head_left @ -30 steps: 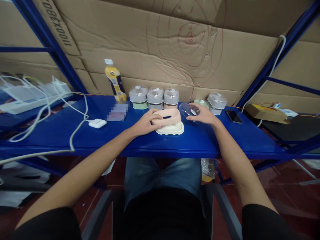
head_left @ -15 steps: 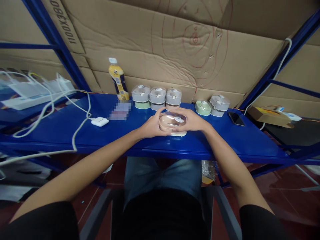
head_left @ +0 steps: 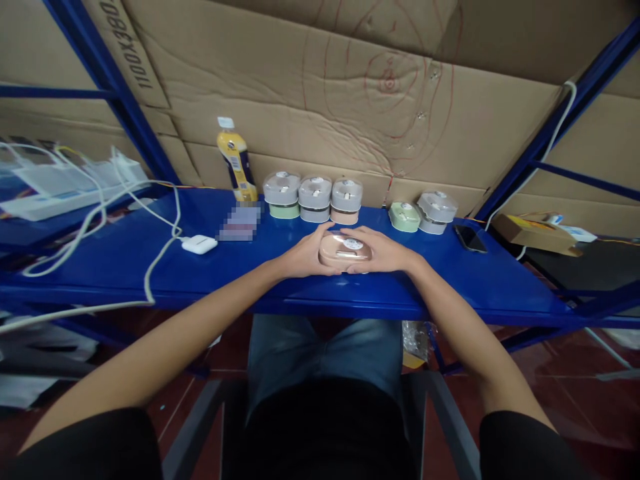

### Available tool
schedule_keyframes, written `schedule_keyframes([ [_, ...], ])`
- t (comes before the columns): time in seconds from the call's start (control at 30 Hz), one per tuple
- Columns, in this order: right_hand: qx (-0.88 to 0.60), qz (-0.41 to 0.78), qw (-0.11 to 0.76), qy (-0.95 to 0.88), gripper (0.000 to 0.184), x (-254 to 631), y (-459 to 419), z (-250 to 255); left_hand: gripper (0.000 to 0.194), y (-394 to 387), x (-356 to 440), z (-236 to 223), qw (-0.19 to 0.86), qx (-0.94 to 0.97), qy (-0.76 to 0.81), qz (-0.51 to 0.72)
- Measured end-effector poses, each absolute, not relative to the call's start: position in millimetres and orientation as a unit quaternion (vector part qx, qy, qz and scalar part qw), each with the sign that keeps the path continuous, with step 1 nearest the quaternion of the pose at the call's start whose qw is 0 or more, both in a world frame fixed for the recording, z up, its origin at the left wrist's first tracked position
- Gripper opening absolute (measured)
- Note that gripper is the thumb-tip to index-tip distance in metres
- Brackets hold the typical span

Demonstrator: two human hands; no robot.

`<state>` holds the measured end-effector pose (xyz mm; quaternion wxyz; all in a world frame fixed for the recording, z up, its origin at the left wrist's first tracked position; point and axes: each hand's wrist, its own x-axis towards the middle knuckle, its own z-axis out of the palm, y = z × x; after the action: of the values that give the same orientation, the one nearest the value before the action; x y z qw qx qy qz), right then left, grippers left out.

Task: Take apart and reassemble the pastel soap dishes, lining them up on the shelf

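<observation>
Between both hands, close to the table's front edge, is an oval pinkish box with a clear lid; a round white sticker shows on its lid. My left hand wraps round its left end, thumb and fingers curled against the side. On the opposite end my right hand grips in the same way. The box's lower edge is partly hidden by my fingers. Behind the hands, similar boxes with clear lids stand in a row: a green one, a grey one and a pink one.
A small green box and a grey box with a clear lid stand farther right, beside a phone. A yellow drink bottle, white earphone case and white cable lie to the left. Cardboard walls the back.
The clear lid has come down over the pinkish box, lining up with its base, whose pale edge stuck out below before. Both hands keep their hold, and the view shifts slightly.
</observation>
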<state>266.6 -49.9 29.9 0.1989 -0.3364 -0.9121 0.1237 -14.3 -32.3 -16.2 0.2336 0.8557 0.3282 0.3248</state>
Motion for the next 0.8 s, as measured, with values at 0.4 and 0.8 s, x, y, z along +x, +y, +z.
schedule_keyframes([
  [0.4, -0.678, -0.035, 0.151, -0.719, 0.113, 312, -66, 27, 0.086, -31, -14, -19, 0.184, 0.864, 0.382, 0.27],
  [0.8, -0.725, -0.125, 0.124, -0.666, 0.051, 265, -11, 65, 0.076, -37, -12, -10, 0.164, 0.874, 0.39, 0.238],
])
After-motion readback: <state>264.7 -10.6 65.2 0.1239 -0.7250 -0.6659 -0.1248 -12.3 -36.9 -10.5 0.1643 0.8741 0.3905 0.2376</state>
